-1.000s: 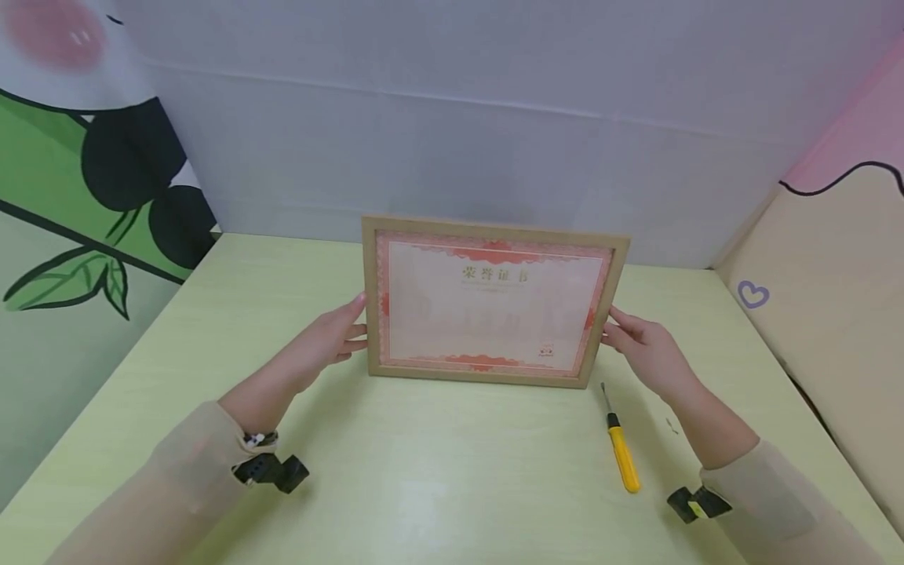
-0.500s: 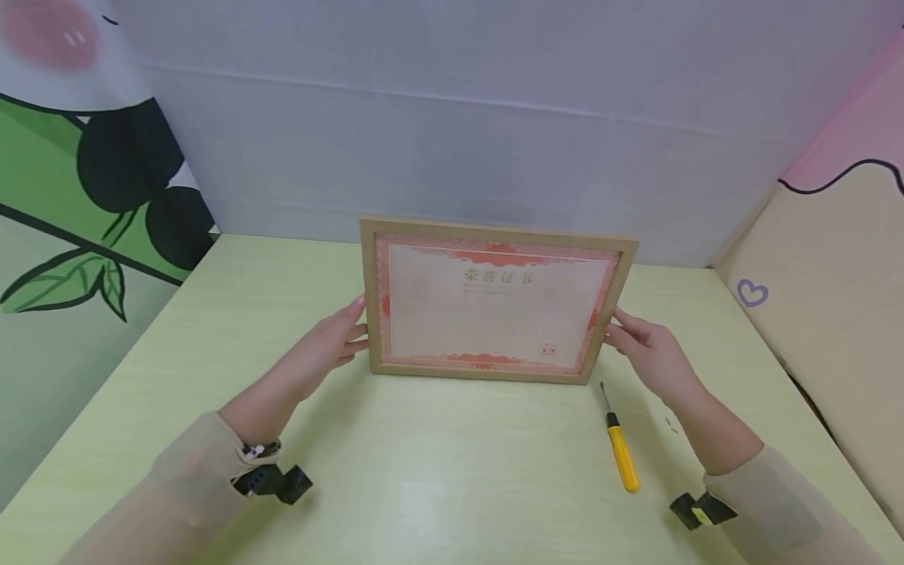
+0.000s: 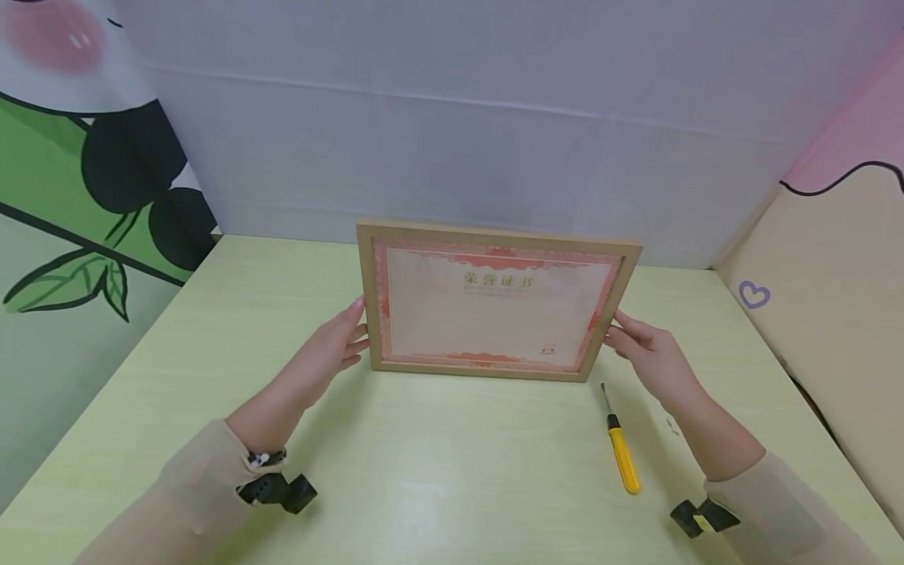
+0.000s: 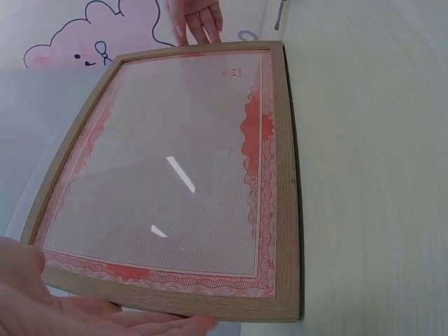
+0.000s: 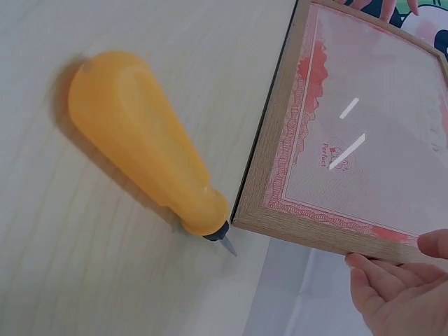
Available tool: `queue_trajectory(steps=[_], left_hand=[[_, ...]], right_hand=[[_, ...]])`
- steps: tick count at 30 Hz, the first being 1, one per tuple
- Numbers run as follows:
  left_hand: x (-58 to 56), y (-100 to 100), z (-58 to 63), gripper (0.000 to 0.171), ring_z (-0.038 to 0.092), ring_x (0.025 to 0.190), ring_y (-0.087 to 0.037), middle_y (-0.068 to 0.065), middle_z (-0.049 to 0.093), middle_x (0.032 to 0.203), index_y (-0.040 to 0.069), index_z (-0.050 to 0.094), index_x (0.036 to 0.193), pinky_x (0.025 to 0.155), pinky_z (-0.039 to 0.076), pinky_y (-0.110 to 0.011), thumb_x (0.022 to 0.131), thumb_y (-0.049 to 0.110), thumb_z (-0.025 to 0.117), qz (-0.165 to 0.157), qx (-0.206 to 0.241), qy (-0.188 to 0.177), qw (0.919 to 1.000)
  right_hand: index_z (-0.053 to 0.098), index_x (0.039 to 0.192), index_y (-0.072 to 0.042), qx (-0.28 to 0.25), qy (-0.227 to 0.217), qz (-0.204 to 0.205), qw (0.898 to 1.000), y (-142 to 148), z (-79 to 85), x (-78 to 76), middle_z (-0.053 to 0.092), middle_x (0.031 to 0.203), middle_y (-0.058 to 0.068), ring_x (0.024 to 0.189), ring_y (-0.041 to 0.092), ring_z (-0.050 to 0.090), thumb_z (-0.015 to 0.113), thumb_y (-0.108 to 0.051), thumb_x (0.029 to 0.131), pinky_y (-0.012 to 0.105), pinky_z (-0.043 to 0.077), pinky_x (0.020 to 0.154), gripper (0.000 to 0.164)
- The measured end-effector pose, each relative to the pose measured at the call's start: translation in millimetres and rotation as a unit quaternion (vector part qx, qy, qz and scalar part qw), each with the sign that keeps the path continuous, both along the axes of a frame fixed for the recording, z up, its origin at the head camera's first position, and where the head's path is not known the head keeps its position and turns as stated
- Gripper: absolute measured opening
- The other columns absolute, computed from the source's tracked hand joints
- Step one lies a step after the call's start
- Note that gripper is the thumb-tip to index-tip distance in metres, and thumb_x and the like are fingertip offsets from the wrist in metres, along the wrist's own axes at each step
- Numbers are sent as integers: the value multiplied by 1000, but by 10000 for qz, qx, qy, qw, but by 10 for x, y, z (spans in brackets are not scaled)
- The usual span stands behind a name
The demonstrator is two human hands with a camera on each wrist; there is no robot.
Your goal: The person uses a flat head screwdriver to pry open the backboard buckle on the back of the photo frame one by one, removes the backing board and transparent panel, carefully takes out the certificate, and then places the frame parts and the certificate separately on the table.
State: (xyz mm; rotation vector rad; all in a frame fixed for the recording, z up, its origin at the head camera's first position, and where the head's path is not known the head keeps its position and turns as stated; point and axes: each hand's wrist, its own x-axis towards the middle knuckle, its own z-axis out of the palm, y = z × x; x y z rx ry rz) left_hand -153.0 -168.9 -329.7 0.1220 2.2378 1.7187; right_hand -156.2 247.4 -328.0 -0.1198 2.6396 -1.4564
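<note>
A wooden picture frame (image 3: 487, 370) stands nearly upright near the middle of the table, its front towards me. Behind its clear pane is a certificate (image 3: 487, 314) with a red and pink ornamental border. My left hand (image 3: 330, 351) holds the frame's left side, and my right hand (image 3: 653, 357) holds the right side. In the left wrist view, the fingers of the left hand (image 4: 91, 308) run along the frame's edge. The right wrist view has the right hand (image 5: 406, 290) with its thumb at the front and its fingers at the edge. The frame's back is hidden.
A screwdriver (image 3: 621, 455) with a yellow handle lies on the table (image 3: 424, 471) just right of the frame's lower corner. Tiny dark bits (image 3: 672, 427) lie beside the right forearm. A pale cloth wall (image 3: 452, 157) rises behind, and painted panels flank both sides.
The frame's top edge has tipped slightly towards me, and its lower edge has shifted up a little in the view. Both hands keep their hold on its sides.
</note>
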Motion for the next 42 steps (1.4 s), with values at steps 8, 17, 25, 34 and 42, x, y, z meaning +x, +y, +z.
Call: queue_trajectory(steps=[8, 17, 25, 34, 42], left_hand=[[17, 19, -14, 71, 25, 133, -42, -27, 18, 149, 14, 4, 151, 106, 21, -53, 97, 56, 20, 62, 193, 117, 9997], [38, 30, 19, 74, 23, 134, -41, -28, 16, 149, 11, 2, 151, 107, 20, -51, 97, 57, 21, 185, 288, 77, 9994], [3, 21, -12, 74, 22, 135, -40, -28, 16, 148, 10, 2, 151, 108, 19, -49, 97, 57, 22, 275, 550, 50, 9981], [-24, 12, -53, 72, 22, 135, -40, -28, 18, 148, 8, 5, 150, 109, 18, -50, 98, 55, 21, 324, 824, 78, 9960], [9, -11, -74, 69, 22, 135, -39, -26, 19, 149, 8, 9, 150, 109, 18, -49, 99, 53, 19, 354, 961, 61, 9947]], right_hand=[[24, 147, -9, -174, -74, -52, 9998, -5, 7, 4, 45, 136, 19, 121, 34, 46, 43, -33, 99, 54, 30, 101, 56], [27, 146, -5, -438, 81, -30, 9990, -8, -8, -6, 44, 137, 18, 121, 32, 47, 42, -30, 100, 36, 39, 96, 54], [26, 145, -2, -794, 107, 83, 9968, 3, -45, -18, 42, 138, 20, 121, 22, 49, 40, -30, 101, 30, 39, 95, 55], [21, 146, 2, -967, -210, 322, 9946, 40, -24, -9, 34, 144, 20, 130, 31, 35, 29, -45, 100, 32, 34, 101, 66], [10, 147, 4, -1023, -688, 660, 9902, 45, 51, 22, 20, 151, 19, 135, 33, 26, 18, -56, 96, 36, 30, 103, 79]])
